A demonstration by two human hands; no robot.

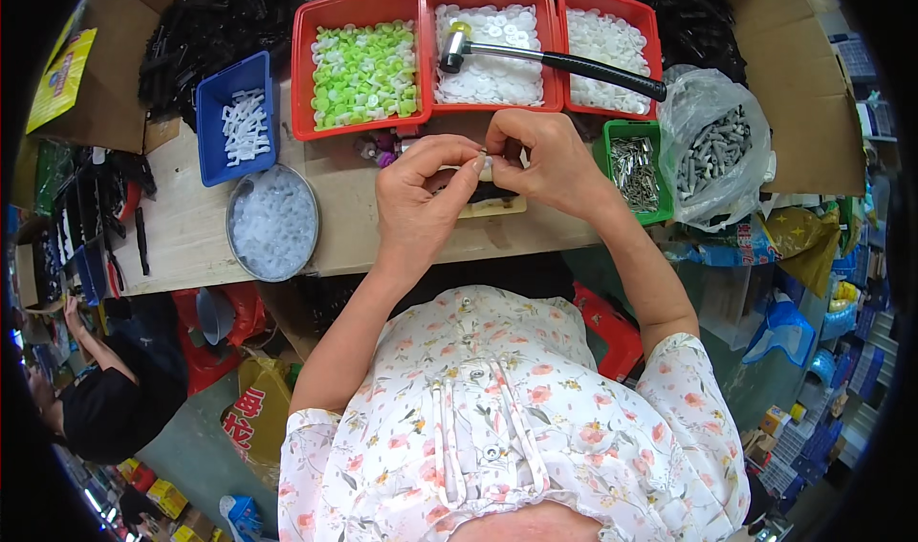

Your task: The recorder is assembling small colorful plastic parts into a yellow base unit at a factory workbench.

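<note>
Fingertips of my left hand [421, 193] and my right hand [550, 164] meet over the table, pinched around a small white plastic part [486, 171]. Its exact shape is mostly hidden by the fingers. Just below the hands, a pale yellow block [495, 207] with a dark top lies on the table. Behind the left fingers a purple and metal item [384, 150] shows in part. Beyond the hands stand red bins of small plastic pieces: green and white ones [368, 74], white discs [490, 83] and white caps [612, 54].
A hammer [555, 61] lies across the bins. At left stand a blue bin [207, 126] and a round metal dish [229, 231]; at right, a green bin [658, 215] of metal pins and a plastic bag [755, 150] of grey parts. Another person [124, 389] works at far left.
</note>
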